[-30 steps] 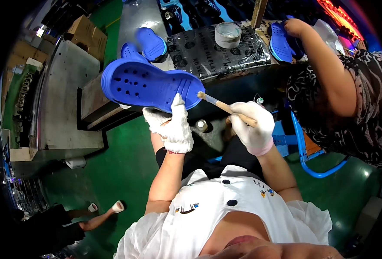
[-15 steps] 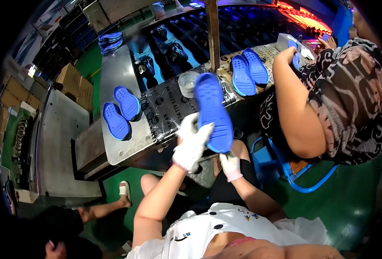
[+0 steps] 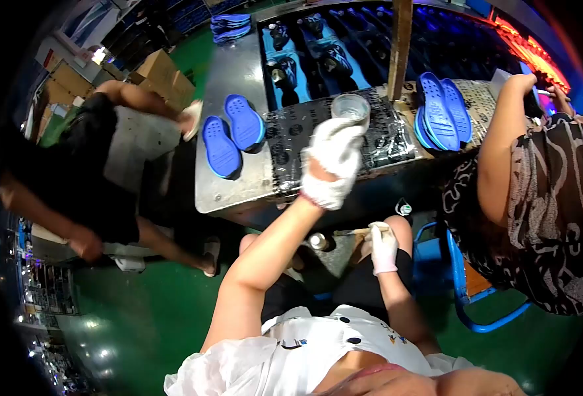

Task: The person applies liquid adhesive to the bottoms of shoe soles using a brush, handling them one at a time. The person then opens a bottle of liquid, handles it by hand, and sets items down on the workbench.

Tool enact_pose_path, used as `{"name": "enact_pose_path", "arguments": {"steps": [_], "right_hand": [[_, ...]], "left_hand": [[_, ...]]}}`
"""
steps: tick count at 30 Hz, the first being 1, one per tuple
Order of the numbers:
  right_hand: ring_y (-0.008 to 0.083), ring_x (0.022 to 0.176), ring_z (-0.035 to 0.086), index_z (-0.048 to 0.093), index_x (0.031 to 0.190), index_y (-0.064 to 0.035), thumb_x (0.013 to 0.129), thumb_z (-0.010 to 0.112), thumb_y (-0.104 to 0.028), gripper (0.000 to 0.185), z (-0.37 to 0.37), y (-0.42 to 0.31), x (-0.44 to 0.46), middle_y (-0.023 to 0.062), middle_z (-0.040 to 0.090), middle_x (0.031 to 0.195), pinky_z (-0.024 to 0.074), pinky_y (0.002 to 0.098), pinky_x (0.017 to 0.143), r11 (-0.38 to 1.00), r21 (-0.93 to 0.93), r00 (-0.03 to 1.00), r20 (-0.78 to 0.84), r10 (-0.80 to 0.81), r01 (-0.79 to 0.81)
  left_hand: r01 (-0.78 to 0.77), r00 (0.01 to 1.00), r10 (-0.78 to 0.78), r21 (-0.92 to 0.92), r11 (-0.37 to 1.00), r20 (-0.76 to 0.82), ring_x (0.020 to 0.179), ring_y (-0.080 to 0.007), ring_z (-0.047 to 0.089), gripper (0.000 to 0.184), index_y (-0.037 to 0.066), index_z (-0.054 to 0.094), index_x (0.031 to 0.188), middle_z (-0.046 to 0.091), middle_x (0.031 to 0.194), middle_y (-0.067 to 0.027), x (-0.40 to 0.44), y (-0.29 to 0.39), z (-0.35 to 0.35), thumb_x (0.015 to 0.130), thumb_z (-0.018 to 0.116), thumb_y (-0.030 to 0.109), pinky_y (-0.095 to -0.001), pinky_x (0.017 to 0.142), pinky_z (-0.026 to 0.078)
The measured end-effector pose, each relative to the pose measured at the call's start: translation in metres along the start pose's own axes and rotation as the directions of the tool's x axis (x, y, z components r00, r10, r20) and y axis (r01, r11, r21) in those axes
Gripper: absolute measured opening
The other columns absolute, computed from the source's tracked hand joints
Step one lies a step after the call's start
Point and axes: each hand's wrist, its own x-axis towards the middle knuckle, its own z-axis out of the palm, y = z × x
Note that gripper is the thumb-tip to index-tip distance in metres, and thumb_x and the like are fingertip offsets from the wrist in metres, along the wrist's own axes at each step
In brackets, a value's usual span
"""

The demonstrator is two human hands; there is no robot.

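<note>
My left hand [image 3: 334,162], in a white knit glove, reaches over the near table edge, just below a round clear tub [image 3: 351,107]; its bent fingers are blurred, and no object shows in it. My right hand [image 3: 384,247], gloved too, is low by my knee, closed on a thin brush [image 3: 352,232] that points left. Two blue shoe soles [image 3: 222,146] lie side by side on the metal tabletop at left. To the right of my left hand, more blue soles [image 3: 438,112] overlap on the covered table part.
Black printed film [image 3: 384,138] covers the table's middle. A post [image 3: 399,49] rises behind. Stacked soles [image 3: 231,28] lie at the far left corner. A co-worker [image 3: 549,198] sits right by a blue chair [image 3: 461,270]; another person [image 3: 74,178] is at left. A small bottle [image 3: 318,241] stands below.
The blue sole held up earlier has left my hands; the right-hand group now shows an extra sole. My left hand is empty-looking over the table, my right hand lower. The person at left has moved forward.
</note>
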Motion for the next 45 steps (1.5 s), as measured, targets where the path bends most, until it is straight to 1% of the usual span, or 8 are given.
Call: {"name": "enact_pose_path", "arguments": {"steps": [6,11,17,20,22,30,37,45], "right_hand": [[0.0153,0.063,0.061,0.064,0.092,-0.0035,0.089,0.058,-0.019,0.017,0.004,0.006,0.003,0.0067,0.064,0.071,0.0471,0.0276,0.060,0.977,-0.182,0.993,0.000,-0.117,0.115],[0.0217,0.075,0.065,0.065,0.092,-0.0032,0.088,0.059,-0.022,0.021,0.004,0.015,0.008,0.0119,0.067,0.081,0.0499,0.0324,0.071,0.966,-0.241,0.996,0.018,-0.089,0.090],[0.0209,0.077,0.065,0.065,0.092,-0.0028,0.087,0.058,-0.019,0.018,0.000,0.002,-0.001,0.0119,0.067,0.081,0.0498,0.0317,0.071,0.969,-0.242,0.999,0.025,-0.048,0.053],[0.0196,0.076,0.065,0.064,0.092,-0.0023,0.088,0.057,-0.018,0.017,-0.003,0.005,-0.001,0.0110,0.067,0.081,0.0495,0.0312,0.071,0.972,-0.224,0.997,0.028,-0.073,0.077],[0.0188,0.076,0.064,0.064,0.093,-0.0013,0.090,0.056,-0.017,0.018,-0.001,0.000,-0.005,0.0103,0.066,0.082,0.0490,0.0309,0.072,0.971,-0.213,0.993,0.056,-0.099,0.109],[0.0063,0.066,0.054,0.063,0.094,-0.0045,0.091,0.058,-0.014,0.011,-0.011,-0.004,-0.003,0.0004,0.061,0.077,0.0428,0.0219,0.060,0.994,-0.067,0.991,0.104,-0.083,0.091],[0.0073,0.067,0.053,0.059,0.101,-0.0001,0.091,0.055,-0.004,0.012,-0.013,-0.080,-0.036,0.0032,0.059,0.085,0.0432,0.0206,0.060,0.969,0.111,0.972,-0.111,-0.208,0.220],[0.0228,0.063,0.061,0.060,0.087,0.0036,0.070,0.059,0.010,0.018,0.013,-0.172,-0.078,0.0136,0.063,0.078,0.0499,0.0288,0.059,0.670,-0.027,0.666,0.141,-0.732,0.742]], "left_hand": [[0.319,0.888,-0.453,0.600,0.733,0.081,0.107,-0.0361,0.054,0.030,0.006,0.061,0.110,0.056,0.114,-0.0192,-0.023,-0.089,-0.108,0.082,0.062,0.017,-0.0420,0.092,0.043],[0.133,0.748,-0.581,0.784,0.606,0.321,0.102,-0.0321,0.055,0.024,0.009,0.059,0.100,0.057,0.105,-0.0135,-0.030,-0.092,-0.121,0.079,0.057,0.022,-0.0497,0.083,0.045],[0.473,0.881,-0.444,0.303,0.828,-0.163,0.109,-0.0330,0.053,0.016,0.000,0.064,0.084,0.056,0.114,-0.0185,-0.067,-0.050,-0.136,0.078,0.069,0.015,-0.0425,0.094,0.041],[0.783,0.588,-0.802,-0.175,0.597,-0.105,0.102,-0.0253,0.057,0.018,0.002,0.062,0.095,0.053,0.116,-0.0160,-0.100,-0.015,-0.159,0.085,0.065,0.017,-0.0403,0.085,0.050],[0.664,0.328,-0.945,-0.711,0.232,-0.002,0.093,-0.0183,0.060,0.027,0.002,0.054,0.110,0.057,0.108,-0.0100,-0.100,0.020,-0.167,0.090,0.062,0.020,-0.0361,0.075,0.056],[0.508,0.137,-0.934,-0.833,-0.219,0.329,0.079,-0.0131,0.062,0.014,0.005,0.058,0.099,0.064,0.093,-0.0052,-0.092,0.012,-0.153,0.085,0.061,0.005,-0.0284,0.063,0.052],[0.557,0.352,-0.936,-0.806,0.199,0.011,0.092,-0.0158,0.061,0.041,0.004,0.052,0.118,0.062,0.104,-0.0059,-0.093,0.045,-0.126,0.079,0.063,-0.005,-0.0275,0.083,0.050],[0.757,0.220,-0.973,-0.615,0.218,-0.074,0.090,-0.0132,0.059,0.055,0.005,0.045,0.124,0.057,0.112,-0.0058,-0.079,0.083,-0.115,0.077,0.072,0.000,-0.0255,0.072,0.051]]}}
